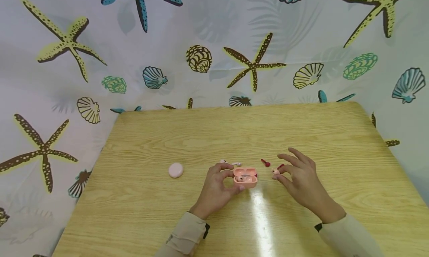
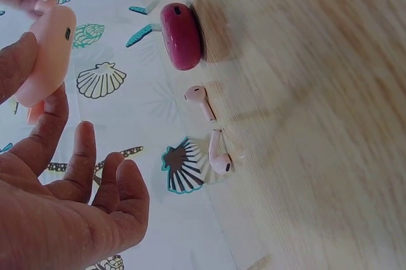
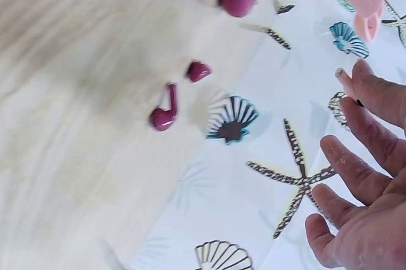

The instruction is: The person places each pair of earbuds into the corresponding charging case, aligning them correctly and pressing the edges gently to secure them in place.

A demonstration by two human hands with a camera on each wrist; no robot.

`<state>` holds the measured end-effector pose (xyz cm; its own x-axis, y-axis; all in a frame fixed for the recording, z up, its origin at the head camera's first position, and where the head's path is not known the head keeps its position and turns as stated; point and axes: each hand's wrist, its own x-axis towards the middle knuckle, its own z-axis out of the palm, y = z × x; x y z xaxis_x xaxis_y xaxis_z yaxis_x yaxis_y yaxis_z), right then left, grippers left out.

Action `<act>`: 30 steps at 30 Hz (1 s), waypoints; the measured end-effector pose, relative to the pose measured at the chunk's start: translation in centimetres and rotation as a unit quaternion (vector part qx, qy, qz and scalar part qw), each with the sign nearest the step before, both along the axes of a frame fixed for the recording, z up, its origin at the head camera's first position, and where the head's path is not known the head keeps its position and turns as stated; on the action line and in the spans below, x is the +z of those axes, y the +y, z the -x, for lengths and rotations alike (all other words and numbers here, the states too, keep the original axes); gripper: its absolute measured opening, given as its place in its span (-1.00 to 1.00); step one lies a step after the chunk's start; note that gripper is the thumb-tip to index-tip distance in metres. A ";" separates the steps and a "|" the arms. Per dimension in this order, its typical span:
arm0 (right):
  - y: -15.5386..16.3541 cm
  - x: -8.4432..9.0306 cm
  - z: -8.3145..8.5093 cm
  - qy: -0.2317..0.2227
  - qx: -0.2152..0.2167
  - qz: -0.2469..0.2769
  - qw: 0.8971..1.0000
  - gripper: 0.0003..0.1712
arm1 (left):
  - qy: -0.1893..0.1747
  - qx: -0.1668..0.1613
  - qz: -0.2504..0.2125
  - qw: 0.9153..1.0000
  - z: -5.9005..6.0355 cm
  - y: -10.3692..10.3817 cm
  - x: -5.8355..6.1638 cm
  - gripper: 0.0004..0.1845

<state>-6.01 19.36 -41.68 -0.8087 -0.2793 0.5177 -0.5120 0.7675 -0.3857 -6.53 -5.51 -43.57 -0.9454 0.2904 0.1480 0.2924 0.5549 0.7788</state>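
My left hand (image 1: 216, 190) grips a peach earbud case (image 1: 245, 183) between thumb and fingers, its lid raised. One peach earbud (image 1: 240, 179) sits in the left slot of the case. To the right of it, my right hand (image 1: 303, 182) pinches a second peach earbud (image 1: 275, 171) between thumb and index finger, its stem showing in the right wrist view (image 3: 344, 80). That hand's other fingers are spread. The left wrist view shows the underside of the peach case (image 2: 54, 54), apart from the table.
Behind the held case stands a dark red case (image 2: 181, 35). Two dark red earbuds (image 3: 163, 116) lie near the right hand. Two pale pink earbuds (image 2: 220, 159) lie beyond the left hand. A round pale pink case (image 1: 175, 170) rests on the wooden table (image 1: 140, 208) at left.
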 end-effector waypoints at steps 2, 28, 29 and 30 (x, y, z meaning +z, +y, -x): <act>-0.7 0.4 0.3 0.014 0.012 0.007 1.000 -0.82 | 0.002 0.001 0.001 1.000 0.0 0.0 0.0 -0.73; -4.3 1.1 0.8 0.039 0.085 -0.022 0.995 -0.79 | 0.013 -0.004 0.005 1.000 0.1 -0.3 0.1 -0.73; -4.3 1.0 0.8 0.039 0.087 -0.024 0.995 -0.79 | 0.014 -0.005 0.005 1.000 0.1 -0.3 0.1 -0.73; -4.3 1.0 0.8 0.038 0.088 -0.026 0.995 -0.79 | 0.014 -0.005 0.004 1.000 0.1 -0.3 0.1 -0.73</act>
<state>-6.78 15.03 -40.70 -0.7041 -0.4405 0.5569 -0.6662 0.6812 -0.3035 -6.62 -5.81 -43.49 -0.9376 0.3017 0.1726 0.3205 0.5581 0.7654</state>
